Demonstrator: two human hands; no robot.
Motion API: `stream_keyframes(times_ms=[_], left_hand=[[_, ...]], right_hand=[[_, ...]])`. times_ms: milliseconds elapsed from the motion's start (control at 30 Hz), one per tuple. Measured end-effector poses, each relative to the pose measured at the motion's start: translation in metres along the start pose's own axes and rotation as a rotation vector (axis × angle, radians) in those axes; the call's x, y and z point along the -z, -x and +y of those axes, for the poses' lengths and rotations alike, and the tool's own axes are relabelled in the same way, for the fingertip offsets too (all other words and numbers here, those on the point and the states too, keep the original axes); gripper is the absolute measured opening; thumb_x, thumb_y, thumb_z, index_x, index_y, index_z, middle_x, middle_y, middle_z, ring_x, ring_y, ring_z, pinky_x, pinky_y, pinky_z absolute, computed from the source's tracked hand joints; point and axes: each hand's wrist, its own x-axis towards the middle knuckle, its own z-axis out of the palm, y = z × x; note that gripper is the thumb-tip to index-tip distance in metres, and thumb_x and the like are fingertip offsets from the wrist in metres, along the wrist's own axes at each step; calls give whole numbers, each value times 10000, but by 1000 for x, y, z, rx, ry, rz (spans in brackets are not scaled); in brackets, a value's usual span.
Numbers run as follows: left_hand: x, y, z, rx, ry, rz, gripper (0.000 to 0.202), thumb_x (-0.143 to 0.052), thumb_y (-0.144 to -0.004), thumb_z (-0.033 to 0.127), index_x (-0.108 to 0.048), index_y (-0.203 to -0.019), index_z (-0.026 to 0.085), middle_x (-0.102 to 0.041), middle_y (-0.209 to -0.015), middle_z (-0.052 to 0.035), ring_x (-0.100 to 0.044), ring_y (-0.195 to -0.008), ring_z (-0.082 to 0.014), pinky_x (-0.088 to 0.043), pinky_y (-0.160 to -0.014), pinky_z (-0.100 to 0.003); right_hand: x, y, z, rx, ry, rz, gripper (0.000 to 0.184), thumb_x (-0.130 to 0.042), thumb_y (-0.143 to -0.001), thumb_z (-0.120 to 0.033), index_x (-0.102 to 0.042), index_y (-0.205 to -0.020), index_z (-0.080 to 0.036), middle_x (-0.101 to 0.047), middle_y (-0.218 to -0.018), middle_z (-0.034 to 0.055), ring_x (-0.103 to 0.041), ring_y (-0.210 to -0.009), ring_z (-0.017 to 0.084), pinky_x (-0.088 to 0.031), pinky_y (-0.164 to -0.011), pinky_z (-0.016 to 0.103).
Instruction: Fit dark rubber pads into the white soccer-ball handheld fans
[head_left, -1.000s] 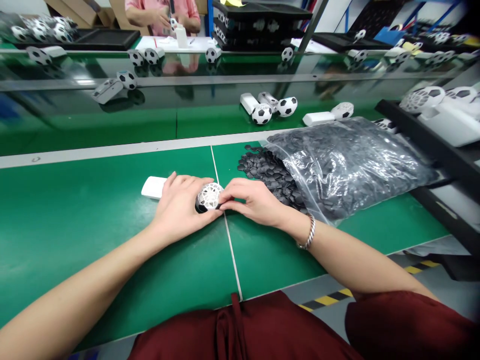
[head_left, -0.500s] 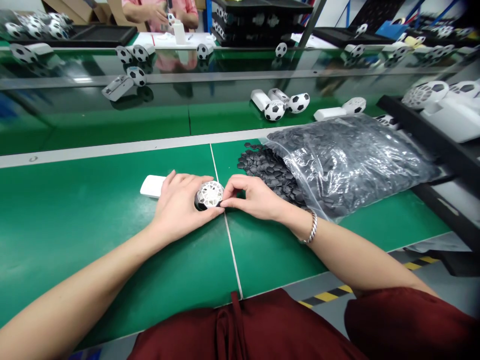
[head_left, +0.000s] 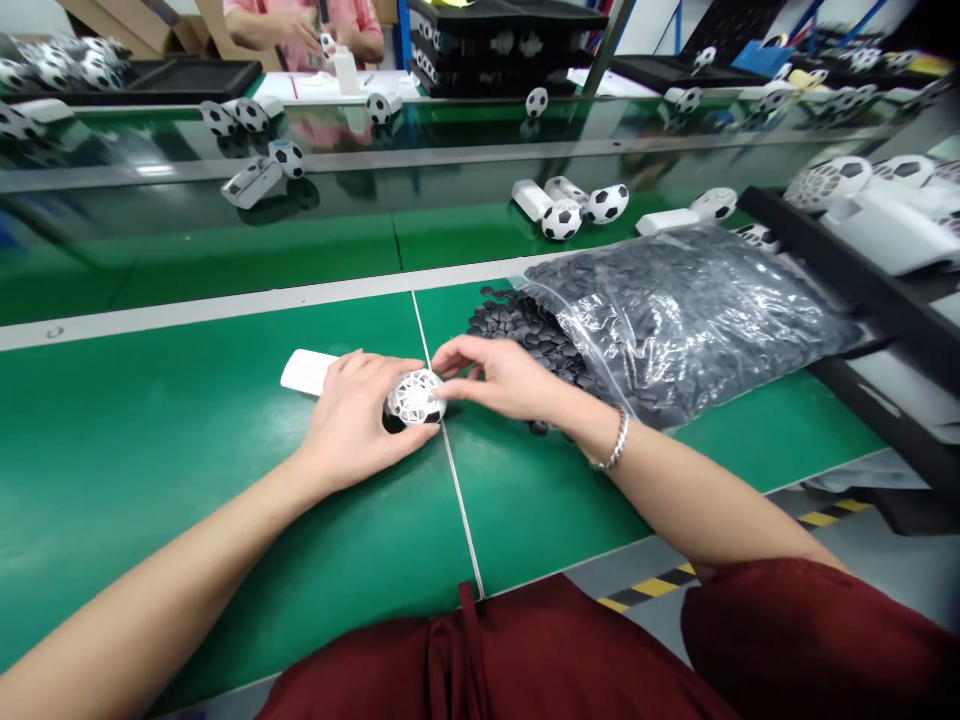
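A green-topped assembly bench (head_left: 150, 450) fills the lower view, and a glossy raised shelf (head_left: 450, 165) runs across behind it. The shelf carries white-handled items with black-and-white football heads (head_left: 562, 220). At the top edge, a co-worker in a pink shirt (head_left: 300, 25) is seen cut off by the frame. A black rack (head_left: 847, 270) is cut off at the right. On the bench lies a large clear plastic bag of small dark grey hexagonal pieces (head_left: 690, 320), with more of the pieces (head_left: 517, 325) spilled from its mouth.

A white lattice ball shell (head_left: 415, 398) sits near the bench's seam, wrapped by the curved left hand (head_left: 356, 420); black shows at its underside, partly hidden. A white plastic handle (head_left: 306, 371) lies just beside that hand, one end hidden. The right hand (head_left: 502, 378) is half-open with narrowed fingers just beside the shell; contact, or any small piece between them, cannot be made out.
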Motion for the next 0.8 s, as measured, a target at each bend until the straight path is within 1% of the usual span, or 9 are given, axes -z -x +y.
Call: stream_keyframes(times_ms=[100,167,200,300,367,467,600,700,800], left_hand=[[6,-3,-10,-147,63,-108,547,-611,-691,470,-513,-1157,201,-594,-1141,-70,-476,-1098,-273,-210,-1040,-497],[8,-3,-12,-185,89,-170,540,-606,-715,417,-481,-1205,226,-556,-1220,-64,-374,-1216,-296,-160,-1057,-537],[7,-2,-11,-159,95,-178,560,-603,-722,398,-455,-1236,233,-524,-1266,-64,-300,-1269,-313,-160,-1053,-558],[0,4,-2,7,137,-137,690,-623,-705,435,-371,-1303,201,-418,-1364,-93,-102,-1342,-356,-209,-1036,-581],[-5,6,3,55,185,-98,667,-613,-715,452,-389,-1277,173,-427,-1349,-107,-63,-1352,-349,-231,-1047,-558],[-7,6,2,13,246,-92,507,-585,-745,356,-447,-1200,181,-478,-1295,-93,-92,-1359,-315,-224,-1072,-524],[-4,2,-5,-57,322,-145,492,-581,-720,265,-447,-1189,200,-458,-1316,-74,-113,-1362,-299,-213,-1087,-507],[-3,1,-6,-61,342,-142,490,-574,-712,244,-451,-1184,194,-467,-1306,-79,-122,-1362,-292,-212,-1090,-501],[-3,1,-6,-73,361,-144,493,-576,-695,217,-460,-1174,200,-475,-1297,-75,-126,-1362,-292,-214,-1087,-506]], right_hand=[[28,1,0,-138,357,144,66,-612,-762,-218,-626,-767,-154,-649,-789,23,-585,-711,129,-446,-683,257],[41,3,2,-243,537,130,69,-603,-756,-193,-636,-704,-160,-646,-743,16,-567,-660,126,-417,-641,252],[44,4,3,-279,583,90,76,-604,-752,-191,-639,-689,-166,-649,-732,11,-563,-650,124,-406,-628,247],[44,5,4,-333,613,-52,72,-611,-751,-214,-657,-700,-190,-664,-734,-8,-574,-661,121,-390,-618,234],[40,5,3,-367,641,-115,57,-620,-749,-232,-668,-737,-203,-675,-752,-11,-586,-691,130,-383,-613,234],[34,5,1,-418,730,-148,64,-633,-741,-250,-669,-780,-213,-684,-795,2,-596,-746,161,-361,-585,243],[32,5,1,-408,758,-163,31,-629,-743,-237,-642,-751,-210,-669,-792,4,-582,-737,161,-331,-553,238],[33,6,-1,-349,706,-167,69,-639,-738,-226,-606,-695,-184,-643,-773,8,-556,-689,136,-328,-548,227],[33,6,-7,-264,537,-138,94,-622,-759,-202,-584,-682,-164,-620,-704,-2,-540,-640,112,-361,-574,217]])
